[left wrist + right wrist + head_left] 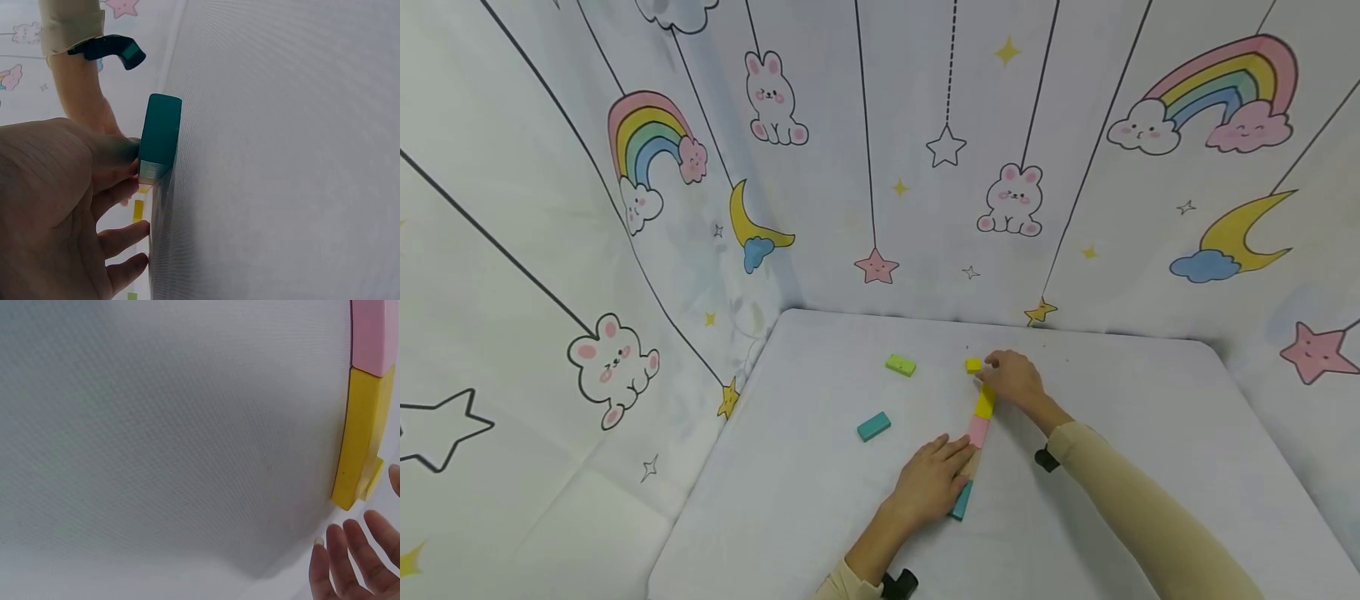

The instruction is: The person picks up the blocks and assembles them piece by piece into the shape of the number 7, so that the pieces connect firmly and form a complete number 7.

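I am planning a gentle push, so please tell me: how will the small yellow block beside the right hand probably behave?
The small yellow block looks rigid and straight-edged, so it probably will not bend. Its flat faces suggest sliding rather than rolling. It appears shorter than the row's yellow block, so it may be quite light to move.

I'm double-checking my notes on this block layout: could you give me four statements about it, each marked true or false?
1. The pink rectangular block touches the long yellow rectangular block. True.
2. The light-green rectangular block touches the pink one. False: the light-green rectangular block lies apart.
3. The left hand is beside a teal rectangular block. True.
4. The right hand grips the pink block. False: the right hand is near the small yellow rectangular block.
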Motion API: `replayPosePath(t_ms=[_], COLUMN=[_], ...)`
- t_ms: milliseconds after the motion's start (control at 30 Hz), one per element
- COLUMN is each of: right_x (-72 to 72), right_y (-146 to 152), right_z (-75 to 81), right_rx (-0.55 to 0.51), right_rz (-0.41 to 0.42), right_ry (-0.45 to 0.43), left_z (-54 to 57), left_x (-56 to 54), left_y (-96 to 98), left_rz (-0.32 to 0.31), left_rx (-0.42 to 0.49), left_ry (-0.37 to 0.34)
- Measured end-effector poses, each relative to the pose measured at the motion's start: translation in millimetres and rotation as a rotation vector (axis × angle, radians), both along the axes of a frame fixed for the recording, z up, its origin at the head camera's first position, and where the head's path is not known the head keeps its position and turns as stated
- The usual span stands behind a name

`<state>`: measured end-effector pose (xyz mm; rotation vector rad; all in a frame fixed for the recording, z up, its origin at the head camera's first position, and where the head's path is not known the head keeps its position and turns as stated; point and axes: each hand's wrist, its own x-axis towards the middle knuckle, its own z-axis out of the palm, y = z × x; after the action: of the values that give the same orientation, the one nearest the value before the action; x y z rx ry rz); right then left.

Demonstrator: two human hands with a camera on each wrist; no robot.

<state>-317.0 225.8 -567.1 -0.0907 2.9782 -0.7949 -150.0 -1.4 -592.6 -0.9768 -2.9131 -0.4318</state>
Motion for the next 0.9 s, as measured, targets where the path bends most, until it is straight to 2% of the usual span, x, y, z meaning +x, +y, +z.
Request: replayPosePath(t_ms=[200,333,567,900], right_x=[-7.0,-12.1,-17.0,-16.8], right_y=[-1.3,-2.6,-8.8,-14.8], right_z=[-2.1,-2.8,-5.9,-9.5], right_rx=[0.006,0.002,0.0,-0.017], right_rz=[0.065,0.093,0.104,0.113], right_ry=[0.05,0.048,0.049,0.117], left_z=[1.4,1.5,2.0,2.4], left_x=[0.2,0.4,0.8,0.9], left_y=[0.3,0.4,-0.3,-0.8], left_rz=[-0.001,-0.006,-0.001,-0.003], left_rx=[-0.001,0.008,0.013,0.016], left_ry=[0.005,0.017,0.014,0.024])
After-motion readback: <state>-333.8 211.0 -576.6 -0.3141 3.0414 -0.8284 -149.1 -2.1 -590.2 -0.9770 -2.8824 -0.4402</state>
